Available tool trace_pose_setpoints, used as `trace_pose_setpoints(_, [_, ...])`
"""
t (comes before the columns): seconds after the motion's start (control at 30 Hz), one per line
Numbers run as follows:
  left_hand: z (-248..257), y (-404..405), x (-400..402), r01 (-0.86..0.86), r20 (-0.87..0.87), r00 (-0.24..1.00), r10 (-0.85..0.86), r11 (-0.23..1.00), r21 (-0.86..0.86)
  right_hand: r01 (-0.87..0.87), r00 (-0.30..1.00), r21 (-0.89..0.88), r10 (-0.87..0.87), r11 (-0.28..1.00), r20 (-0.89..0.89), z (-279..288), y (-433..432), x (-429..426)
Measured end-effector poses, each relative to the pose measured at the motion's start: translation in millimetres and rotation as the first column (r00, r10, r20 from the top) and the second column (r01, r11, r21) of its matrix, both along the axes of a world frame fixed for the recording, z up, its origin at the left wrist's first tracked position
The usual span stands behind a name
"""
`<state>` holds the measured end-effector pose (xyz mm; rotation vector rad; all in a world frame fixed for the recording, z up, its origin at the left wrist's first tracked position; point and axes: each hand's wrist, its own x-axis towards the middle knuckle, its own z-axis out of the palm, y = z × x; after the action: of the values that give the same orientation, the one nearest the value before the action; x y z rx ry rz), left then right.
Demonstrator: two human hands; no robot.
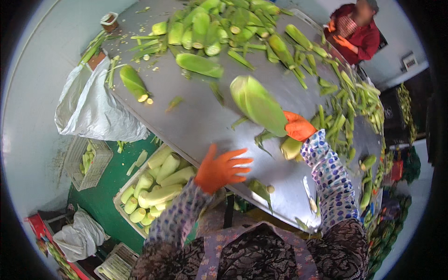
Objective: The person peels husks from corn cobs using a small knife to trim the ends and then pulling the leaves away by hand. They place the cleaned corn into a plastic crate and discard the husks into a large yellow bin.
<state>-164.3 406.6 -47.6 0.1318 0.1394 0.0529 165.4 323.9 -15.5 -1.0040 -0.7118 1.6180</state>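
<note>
My right hand [299, 126], in an orange glove, grips one end of a green-husked ear of corn [258, 104], held above the metal table [196, 122]. Just below that hand lies another corn ear [291, 148]. My left hand [224, 168], gloved the same way, hangs with fingers spread and nothing in them, over the table's near edge. Beside its wrist stands a crate [120, 206] of pale green husked ears [164, 194]. A knife [309, 194] rests on the table near my right forearm. A loose husk leaf [260, 192] lies by the near edge.
A heap of corn ears [210, 28] covers the far side. Single ears [134, 84] and cut stalks [344, 115] lie around. A white sack [99, 105] hangs at the left edge, above a plastic basket [89, 162]. Across the table is a person [360, 38] in orange gloves.
</note>
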Motion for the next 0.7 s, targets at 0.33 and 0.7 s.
trace_pose_setpoints(0.33, [-2.2, -120.0, 82.4, -0.092, 0.073, 0.995, 0.072, 0.940, 0.328, 0.207, 0.446, 0.342, -0.400, 0.917, 0.801, 79.2, -165.3, -120.2])
trace_pose_setpoints(0.7, [-14.4, -248.4, 40.7, -0.305, 0.259, 0.952, 0.161, 0.485, 0.820, 0.393, -0.187, 0.577, -0.551, 0.717, 0.813, 54.9, -279.3, -201.1])
